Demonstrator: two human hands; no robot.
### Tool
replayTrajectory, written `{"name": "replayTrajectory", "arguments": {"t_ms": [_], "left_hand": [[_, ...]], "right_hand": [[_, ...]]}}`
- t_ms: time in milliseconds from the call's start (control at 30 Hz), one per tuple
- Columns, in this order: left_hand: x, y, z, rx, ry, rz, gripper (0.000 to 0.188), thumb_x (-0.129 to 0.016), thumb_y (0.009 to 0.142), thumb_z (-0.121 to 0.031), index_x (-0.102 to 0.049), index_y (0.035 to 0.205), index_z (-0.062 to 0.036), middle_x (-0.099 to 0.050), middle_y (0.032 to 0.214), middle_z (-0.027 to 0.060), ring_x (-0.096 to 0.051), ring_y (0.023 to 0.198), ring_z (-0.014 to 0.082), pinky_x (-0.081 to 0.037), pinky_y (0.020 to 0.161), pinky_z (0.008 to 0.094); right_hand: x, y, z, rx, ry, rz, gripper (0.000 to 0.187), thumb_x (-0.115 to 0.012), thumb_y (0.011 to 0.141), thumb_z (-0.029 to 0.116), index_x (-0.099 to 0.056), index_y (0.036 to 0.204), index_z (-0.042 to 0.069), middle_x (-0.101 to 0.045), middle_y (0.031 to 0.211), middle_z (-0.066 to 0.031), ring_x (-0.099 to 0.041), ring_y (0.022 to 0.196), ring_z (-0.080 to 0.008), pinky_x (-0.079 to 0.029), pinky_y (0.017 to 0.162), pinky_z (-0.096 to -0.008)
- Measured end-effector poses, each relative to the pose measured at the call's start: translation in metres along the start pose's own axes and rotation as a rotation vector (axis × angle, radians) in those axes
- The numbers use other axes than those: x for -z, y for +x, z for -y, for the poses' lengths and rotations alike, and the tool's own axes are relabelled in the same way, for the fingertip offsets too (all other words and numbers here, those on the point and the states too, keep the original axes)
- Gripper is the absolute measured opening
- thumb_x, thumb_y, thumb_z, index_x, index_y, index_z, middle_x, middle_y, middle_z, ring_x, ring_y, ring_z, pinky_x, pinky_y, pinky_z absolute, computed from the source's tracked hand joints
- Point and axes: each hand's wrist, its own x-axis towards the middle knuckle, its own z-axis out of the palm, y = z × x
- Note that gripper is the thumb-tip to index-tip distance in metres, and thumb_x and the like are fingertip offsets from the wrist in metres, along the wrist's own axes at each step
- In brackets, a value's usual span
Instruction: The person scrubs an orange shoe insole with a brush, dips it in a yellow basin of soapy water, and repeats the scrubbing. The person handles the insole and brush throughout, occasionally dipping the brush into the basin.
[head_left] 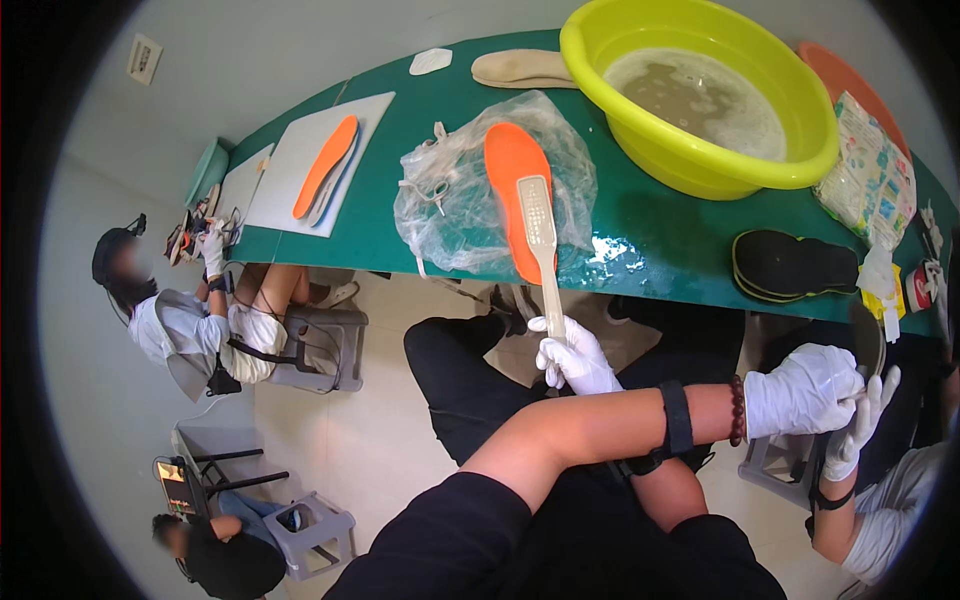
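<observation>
Off the near edge of the worktop [670, 240], the right hand [582, 362] pinches the brush [545, 246], best held firmly, wrist loose; whether the left hand [800, 392] pinches anything is unclear.

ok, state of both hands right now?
Left hand: fingers curled, near a co-worker's gloved hand; can't tell if it's gripping anything.
Right hand: closed, holding the beige brush.

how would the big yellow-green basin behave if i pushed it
The basin is probably heavy, as cloudy, foamy water pools inside; that would likely slosh. Its broad shape should resist tipping, though the shiny, seemingly wet patch near it on the table might let it slide.
</observation>
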Motion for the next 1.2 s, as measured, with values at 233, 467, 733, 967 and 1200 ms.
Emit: {"name": "replayTrajectory", "arguments": {"t_ms": [233, 467, 733, 967, 1200], "left_hand": [[0.01, 0.001, 0.002, 0.201, -0.184, 0.07, 0.06, -0.059, 0.086, -0.032, -0.04, 0.132, 0.0018, -0.054, 0.099, 0.0242, -0.056, 0.09, 0.041, -0.045, 0.079, 0.047], [0.145, -0.041, -0.037, 0.418, -0.384, 0.278, 0.044, -0.055, 0.095, -0.028, -0.051, 0.128, -0.0006, -0.061, 0.11, 0.0172, -0.062, 0.096, 0.0237, -0.048, 0.084, 0.0333], [0.296, -0.182, -0.026, 0.625, -0.236, -0.819, 0.026, -0.054, 0.094, -0.014, -0.059, 0.114, 0.0014, -0.063, 0.093, 0.0055, -0.058, 0.082, 0.0118, -0.047, 0.076, 0.0248], [0.313, -0.152, 0.046, 0.805, 0.575, -0.652, 0.048, -0.066, 0.089, -0.027, -0.052, 0.121, 0.0047, -0.061, 0.093, 0.0119, -0.06, 0.079, 0.0193, -0.049, 0.074, 0.0305], [0.331, -0.137, 0.081, 0.962, 0.734, -0.533, 0.045, -0.073, 0.08, -0.026, -0.056, 0.107, 0.0065, -0.066, 0.088, 0.0184, -0.064, 0.079, 0.027, -0.051, 0.07, 0.036]], "right_hand": [[-0.001, 0.006, 0.001, 0.011, -0.033, 0.004, 0.034, -0.048, 0.092, 0.011, -0.05, 0.125, 0.004, -0.057, 0.076, -0.0022, -0.051, 0.056, -0.0061, -0.041, 0.051, -0.02], [0.004, 0.012, 0.002, 0.037, 0.011, -0.104, 0.048, -0.05, 0.091, 0.004, -0.035, 0.137, 0.004, -0.054, 0.078, -0.0009, -0.045, 0.048, -0.0047, -0.035, 0.041, -0.0206], [0.014, -0.005, 0.03, 0.123, -0.095, -0.216, 0.024, -0.062, 0.094, 0.027, -0.064, 0.1, 0.004, -0.05, 0.075, 0.0054, -0.044, 0.068, -0.0042, -0.038, 0.063, -0.0199], [0.021, -0.048, 0.051, 0.178, -0.182, -0.267, 0.034, -0.059, 0.095, 0.039, -0.054, 0.084, 0.007, -0.043, 0.07, 0.0065, -0.037, 0.064, -0.0033, -0.032, 0.057, -0.0213], [0.035, -0.09, 0.062, 0.083, -0.301, -0.288, 0.031, -0.061, 0.092, 0.034, -0.054, 0.081, 0.006, -0.045, 0.069, 0.0061, -0.038, 0.064, -0.0037, -0.033, 0.057, -0.0226]]}}
